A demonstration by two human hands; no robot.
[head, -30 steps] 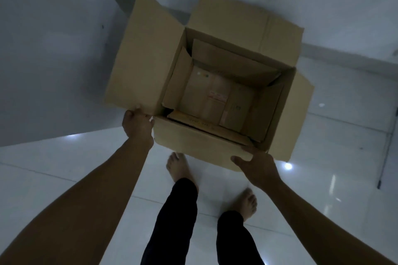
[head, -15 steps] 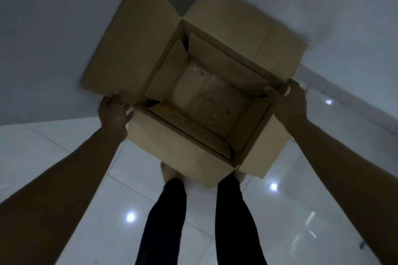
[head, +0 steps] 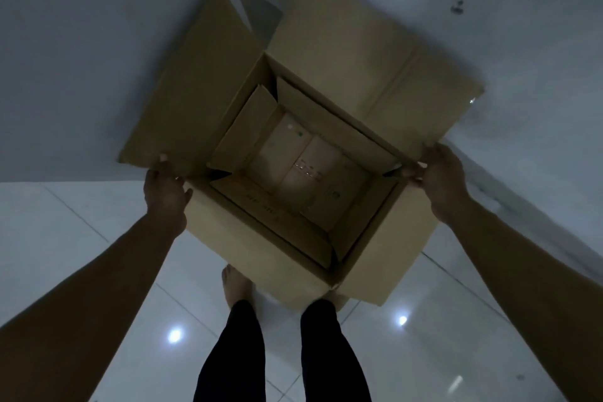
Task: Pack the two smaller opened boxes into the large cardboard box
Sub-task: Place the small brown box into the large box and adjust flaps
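Observation:
The large cardboard box (head: 248, 248) is open at the top, its four flaps spread outward, and it hangs in front of me above the floor. Inside it sits a smaller opened box (head: 293, 166), whose own flaps stand up along the inner walls. I cannot make out a second small box apart from it. My left hand (head: 164, 191) grips the near-left corner of the large box at the base of the left flap. My right hand (head: 439, 173) holds the right corner, fingers curled over the rim.
A glossy white tiled floor (head: 81, 238) with lamp reflections lies below. White walls (head: 65, 42) meet in a corner behind the box. My legs in dark trousers (head: 235, 352) and my bare feet stand under the box's near edge.
My right hand went from the near front edge to the right corner of the large box. The box has turned, risen toward me and shifted over my feet. My left hand kept its grip.

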